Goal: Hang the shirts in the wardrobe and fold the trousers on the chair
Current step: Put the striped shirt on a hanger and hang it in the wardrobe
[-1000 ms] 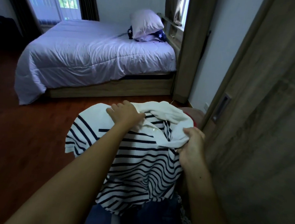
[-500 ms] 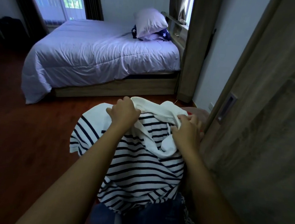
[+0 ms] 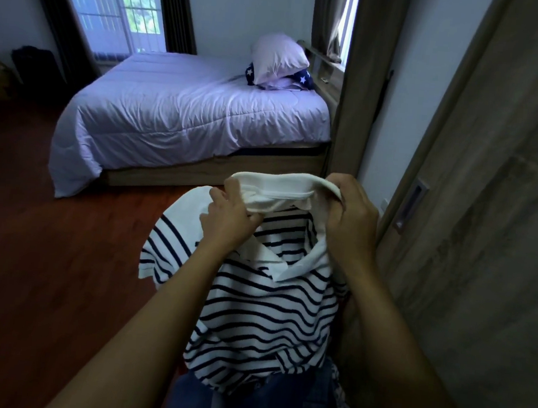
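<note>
A white polo shirt with dark navy stripes [image 3: 265, 304] hangs in front of me, held up by its white collar. My left hand [image 3: 229, 220] grips the collar's left side and my right hand [image 3: 349, 217] grips its right side, stretching the collar band between them. Below the shirt lies blue denim, apparently trousers [image 3: 263, 402], on a seat that is mostly hidden. The wardrobe's grey wood-grain sliding door [image 3: 485, 242] stands just right of my right hand, with a recessed metal handle [image 3: 412, 205].
A bed with a pale quilt [image 3: 184, 115] and pillows [image 3: 278, 58] stands across the red-brown wooden floor [image 3: 44, 265]. A wooden post [image 3: 359, 81] rises beside the bed's head. Curtained windows and a dark bag [image 3: 33, 59] sit at the far left.
Both hands have lifted the shirt higher and shifted to the collar, pulling it taut between them. The view has tilted up slightly.
</note>
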A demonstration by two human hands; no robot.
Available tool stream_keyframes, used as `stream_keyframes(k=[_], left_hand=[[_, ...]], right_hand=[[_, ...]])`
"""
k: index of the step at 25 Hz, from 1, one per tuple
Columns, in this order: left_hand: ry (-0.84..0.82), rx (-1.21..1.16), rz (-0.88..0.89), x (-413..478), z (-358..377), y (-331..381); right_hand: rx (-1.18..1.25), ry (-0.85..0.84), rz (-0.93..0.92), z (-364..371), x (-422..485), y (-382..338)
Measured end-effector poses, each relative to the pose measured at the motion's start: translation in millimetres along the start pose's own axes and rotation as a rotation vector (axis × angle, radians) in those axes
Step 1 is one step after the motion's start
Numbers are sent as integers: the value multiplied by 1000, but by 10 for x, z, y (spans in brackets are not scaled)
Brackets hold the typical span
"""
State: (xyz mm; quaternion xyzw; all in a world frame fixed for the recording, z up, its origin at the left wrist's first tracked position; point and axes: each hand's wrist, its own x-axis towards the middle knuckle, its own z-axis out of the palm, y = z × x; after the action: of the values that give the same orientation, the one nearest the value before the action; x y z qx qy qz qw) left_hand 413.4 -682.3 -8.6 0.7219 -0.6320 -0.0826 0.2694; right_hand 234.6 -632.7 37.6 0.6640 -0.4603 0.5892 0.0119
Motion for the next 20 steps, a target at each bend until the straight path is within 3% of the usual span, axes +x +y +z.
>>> stream_keyframes(k=[5, 9, 16, 20], left_hand=[[379, -282, 41, -192, -174, 36], [452, -608, 145, -399, -646, 225], [178, -411, 583, -582, -1527, 523], [-225, -331, 769, -909, -1452, 570]], right_hand=[[31, 167, -32, -327, 178, -268], [22, 301, 72, -581, 305, -467], [8, 397, 243, -1159, 137, -781], [-116, 423, 322, -1585, -261, -861]])
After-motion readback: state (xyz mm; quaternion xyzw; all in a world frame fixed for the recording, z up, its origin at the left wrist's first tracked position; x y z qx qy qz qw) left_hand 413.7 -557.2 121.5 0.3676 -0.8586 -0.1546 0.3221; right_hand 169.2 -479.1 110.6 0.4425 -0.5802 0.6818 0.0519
